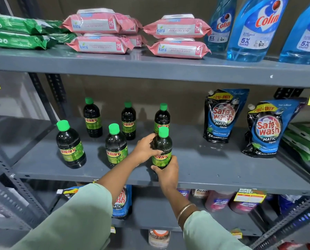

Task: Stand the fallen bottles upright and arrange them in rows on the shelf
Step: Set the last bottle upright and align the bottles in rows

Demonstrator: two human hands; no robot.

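Note:
Several dark bottles with green caps and "SUNNY" labels stand upright on the grey middle shelf (213, 170). Three stand at the back: the back left bottle (92, 120), the back middle bottle (128, 121) and the back right bottle (161, 118). In front stand the front left bottle (69, 145) and the front middle bottle (115, 145). Both hands grip the front right bottle (162, 141), which is upright. My left hand (145, 148) wraps its left side at mid height. My right hand (166, 172) holds its base from the front.
Two blue Safewash pouches (221, 116) (269, 127) stand on the same shelf to the right, with bare shelf between them and the bottles. Above lie pink wipes packs (100, 22), green packs (15, 24) and blue Colin bottles (255, 27). More products fill the lower shelf (150, 210).

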